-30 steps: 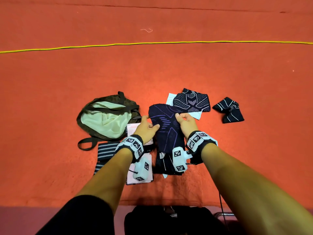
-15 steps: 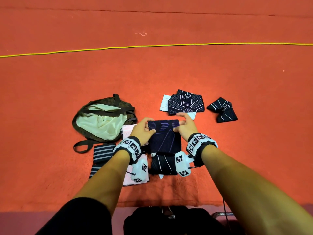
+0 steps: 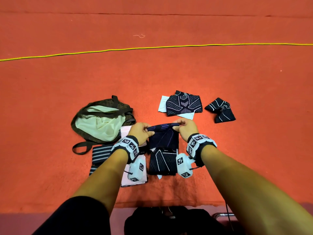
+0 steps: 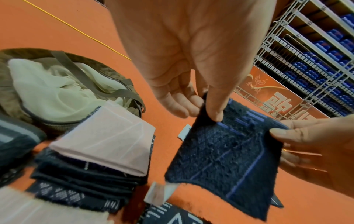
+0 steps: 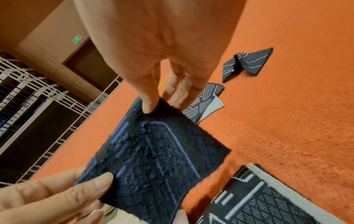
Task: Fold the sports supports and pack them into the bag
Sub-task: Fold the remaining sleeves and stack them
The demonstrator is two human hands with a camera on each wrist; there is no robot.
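Observation:
A navy support with purple lines hangs folded just above the red carpet. My left hand pinches its upper left corner between thumb and fingers. My right hand pinches the upper right corner. The olive bag lies open to the left, showing its pale lining. A folded dark support with white lines lies below the held one. Further folded supports, pink and dark, are stacked under my left wrist.
Another patterned support on a white piece and a crumpled black one with white stripes lie beyond my right hand. Grey striped straps sit by the bag. A yellow cord crosses the carpet. Wire shelving stands far off.
The navy support lay spread flat a second ago; both hands have folded its far end toward me and lifted it, so it now hangs doubled from the two pinched corners.

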